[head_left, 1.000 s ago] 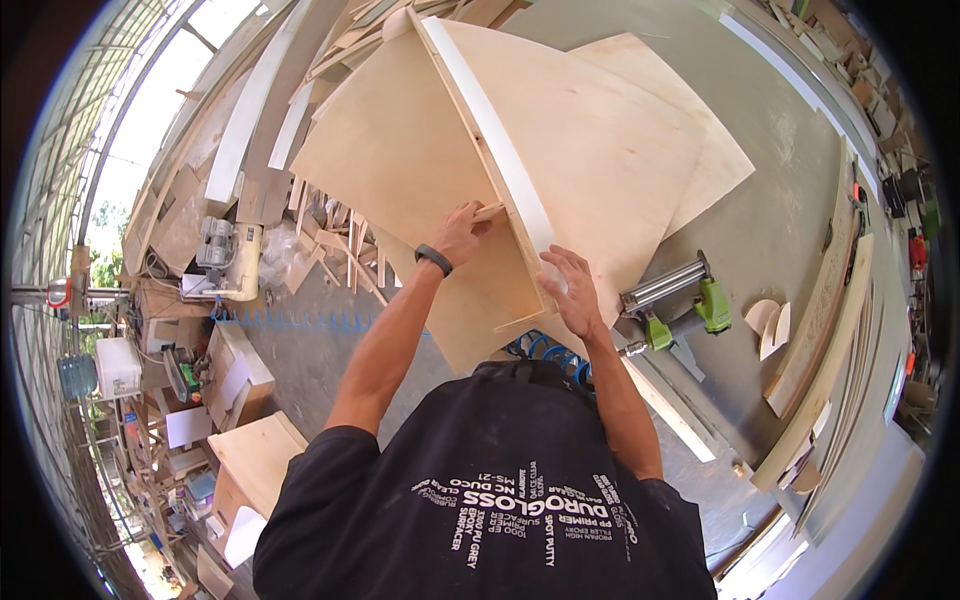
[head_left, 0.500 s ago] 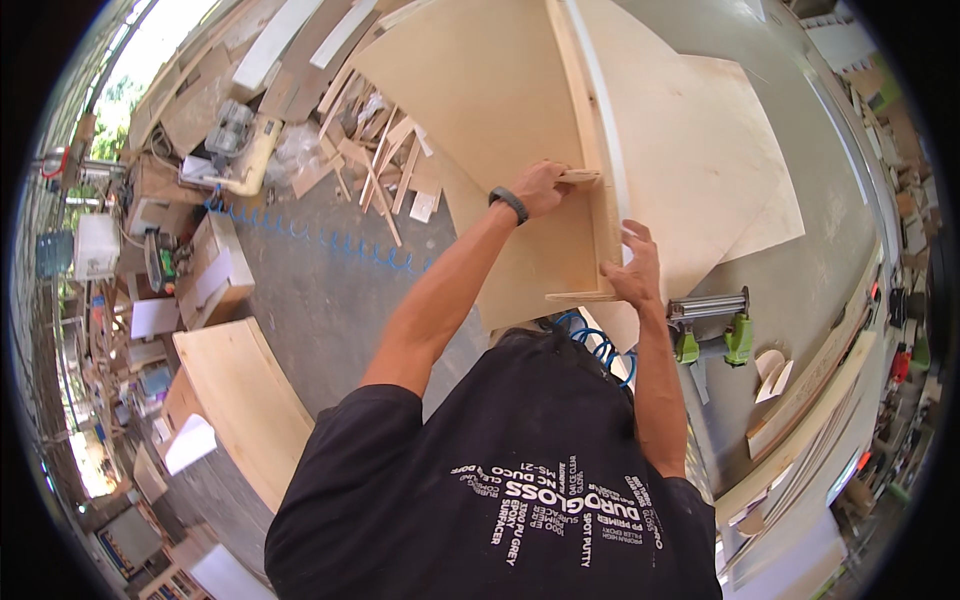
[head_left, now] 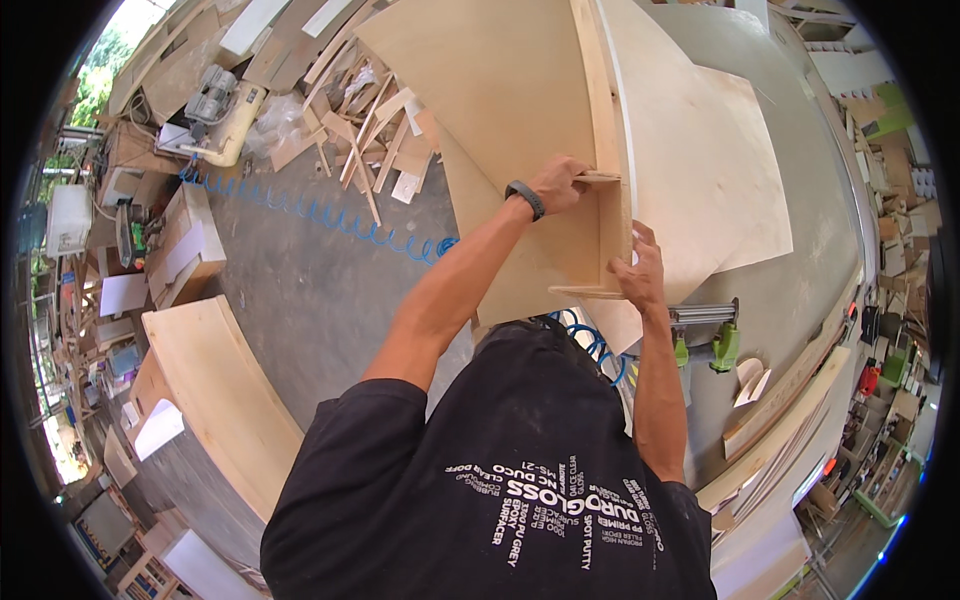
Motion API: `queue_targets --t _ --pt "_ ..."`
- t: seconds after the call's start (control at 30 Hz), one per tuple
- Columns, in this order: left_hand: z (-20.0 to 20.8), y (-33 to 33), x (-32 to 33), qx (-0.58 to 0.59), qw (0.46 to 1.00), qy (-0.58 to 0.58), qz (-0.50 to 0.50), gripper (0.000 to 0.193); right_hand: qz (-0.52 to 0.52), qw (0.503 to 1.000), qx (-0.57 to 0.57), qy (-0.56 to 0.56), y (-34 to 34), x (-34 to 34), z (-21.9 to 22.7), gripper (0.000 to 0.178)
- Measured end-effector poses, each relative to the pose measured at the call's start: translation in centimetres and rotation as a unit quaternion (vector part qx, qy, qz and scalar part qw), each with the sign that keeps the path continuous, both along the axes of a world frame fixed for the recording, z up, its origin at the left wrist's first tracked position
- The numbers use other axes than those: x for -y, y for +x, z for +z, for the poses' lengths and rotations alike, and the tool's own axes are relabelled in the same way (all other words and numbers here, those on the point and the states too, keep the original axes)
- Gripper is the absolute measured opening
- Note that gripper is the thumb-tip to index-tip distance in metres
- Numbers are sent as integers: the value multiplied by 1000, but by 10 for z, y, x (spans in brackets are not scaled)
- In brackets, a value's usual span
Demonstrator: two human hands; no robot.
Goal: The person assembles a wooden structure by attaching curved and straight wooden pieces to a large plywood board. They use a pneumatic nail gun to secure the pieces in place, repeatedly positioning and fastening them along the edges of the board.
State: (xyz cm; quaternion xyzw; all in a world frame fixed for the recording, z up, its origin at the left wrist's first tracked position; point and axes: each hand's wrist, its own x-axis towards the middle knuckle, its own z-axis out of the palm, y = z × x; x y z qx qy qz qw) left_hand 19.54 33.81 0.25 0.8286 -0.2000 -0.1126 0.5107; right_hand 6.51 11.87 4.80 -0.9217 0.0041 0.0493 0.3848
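Note:
A long wooden side board (head_left: 608, 110) with a white outer edge stands on a broad plywood panel (head_left: 480, 90). Two short wooden crosspieces join its left face. My left hand (head_left: 558, 187), with a dark wristband, pinches the end of the farther crosspiece (head_left: 603, 177). At the near corner my right hand (head_left: 642, 272) grips the side board, its thumb on the inner side and its fingers over the white edge. Beside its thumb lies the nearer crosspiece (head_left: 583, 292). Some of the right fingertips are hidden behind the board's edge.
Pale plywood sheets (head_left: 720, 180) lie to the right. Close to my right forearm are a metal-and-green clamp-like tool (head_left: 705, 330) and a coiled blue hose (head_left: 600, 345). Another blue coil (head_left: 310, 212) crosses the floor at left, near wood offcuts (head_left: 375, 130) and a curved wooden panel (head_left: 225, 390).
The whole view has turned slightly, so surroundings shift leftward at the left side. Both hands keep about the same places on the wood.

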Motion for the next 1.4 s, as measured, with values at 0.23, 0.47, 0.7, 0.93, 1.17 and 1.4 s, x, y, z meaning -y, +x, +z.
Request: queue_targets --t 0.23,0.47,0.7,0.93,1.17,1.4 --pt "-11 -10 1 -16 996 -83 23 40 -65 996 22 -53 -16 -21 5 50" --pt "6 -12 30 -31 998 -23 -39 41 -139 988 50 37 -44 -14 -6 53" --pt "-13 -4 64 -14 986 -16 -167 38 -256 964 68 9 -86 -37 -14 52" --pt "-11 -12 69 -53 952 -30 -298 32 -316 945 -64 -57 -119 -87 14 63" --pt "-21 -14 58 -45 939 -45 -337 32 -264 945 -187 -40 -119 -110 37 70" --pt "-2 -16 61 -46 928 -49 -366 36 -322 945 42 24 -81 -31 -3 64"
